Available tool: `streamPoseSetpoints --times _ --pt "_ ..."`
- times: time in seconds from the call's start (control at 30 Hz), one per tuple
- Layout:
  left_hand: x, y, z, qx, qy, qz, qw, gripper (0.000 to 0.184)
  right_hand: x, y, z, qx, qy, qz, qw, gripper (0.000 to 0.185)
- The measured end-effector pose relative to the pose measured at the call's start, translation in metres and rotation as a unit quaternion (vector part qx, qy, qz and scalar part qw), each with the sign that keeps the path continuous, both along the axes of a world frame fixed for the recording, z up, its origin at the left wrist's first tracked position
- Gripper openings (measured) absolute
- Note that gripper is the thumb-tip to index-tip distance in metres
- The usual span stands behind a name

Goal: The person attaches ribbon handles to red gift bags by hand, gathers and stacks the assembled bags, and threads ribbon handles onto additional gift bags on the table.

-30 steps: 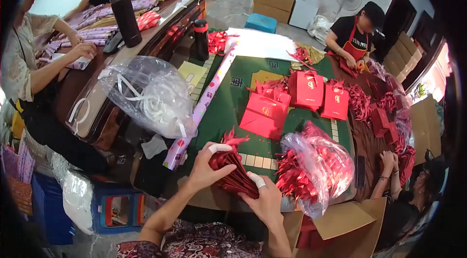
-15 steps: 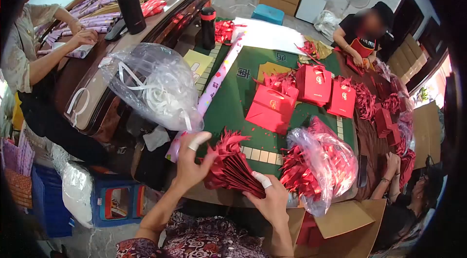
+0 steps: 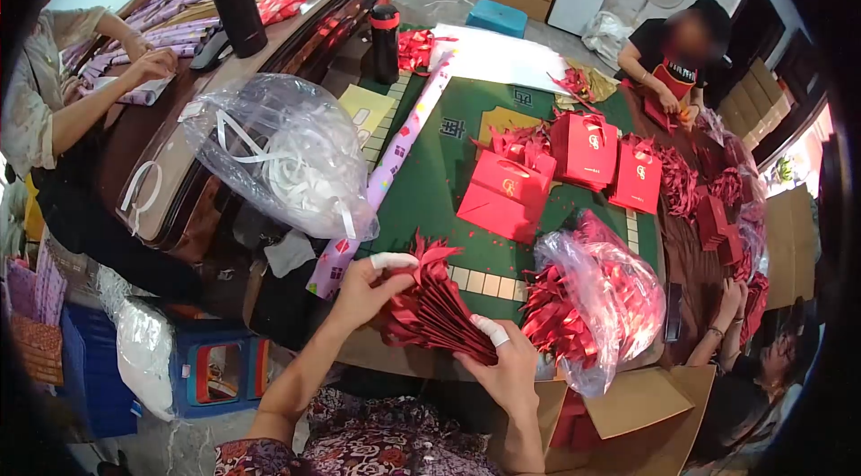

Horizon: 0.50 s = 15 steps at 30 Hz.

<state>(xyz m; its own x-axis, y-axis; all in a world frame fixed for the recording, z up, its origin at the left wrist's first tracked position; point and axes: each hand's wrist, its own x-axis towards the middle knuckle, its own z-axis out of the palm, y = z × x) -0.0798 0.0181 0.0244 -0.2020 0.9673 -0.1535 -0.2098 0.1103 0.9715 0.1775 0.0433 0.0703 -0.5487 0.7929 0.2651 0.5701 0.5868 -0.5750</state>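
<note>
Over the near edge of the green bench (image 3: 421, 162), the right hand (image 3: 508, 370) clasps a fanned, layered red bundle (image 3: 439, 313); the left hand (image 3: 362, 295), spread half a second ago, has curled back to its satiny end — pinching or touching, I cannot tell — so both now flank it. Beyond: a crinkled clear plastic bag (image 3: 619, 310), crisp red bags (image 3: 584, 151).

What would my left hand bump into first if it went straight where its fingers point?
The red stack, most likely. Your left hand points at its ribbon end, and the fingertips look right up against it, though exact touch is hard to tell.
</note>
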Motion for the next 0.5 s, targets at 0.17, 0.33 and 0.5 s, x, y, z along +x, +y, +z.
streamPoseSetpoints --times 0.17,0.33,0.5 --pt "-0.008 -0.01 -0.015 0.01 0.396 0.118 0.911 0.065 0.0 -0.002 0.003 0.002 0.0 -0.006 1.0 0.06" --pt "0.001 -0.02 0.025 0.188 0.52 0.083 0.829 0.107 0.0 -0.002 0.002 0.012 0.007 -0.009 1.0 0.06" --pt "0.007 -0.007 0.001 0.15 0.272 -0.175 0.934 0.142 0.002 -0.005 0.001 0.01 0.004 -0.003 1.0 0.063"
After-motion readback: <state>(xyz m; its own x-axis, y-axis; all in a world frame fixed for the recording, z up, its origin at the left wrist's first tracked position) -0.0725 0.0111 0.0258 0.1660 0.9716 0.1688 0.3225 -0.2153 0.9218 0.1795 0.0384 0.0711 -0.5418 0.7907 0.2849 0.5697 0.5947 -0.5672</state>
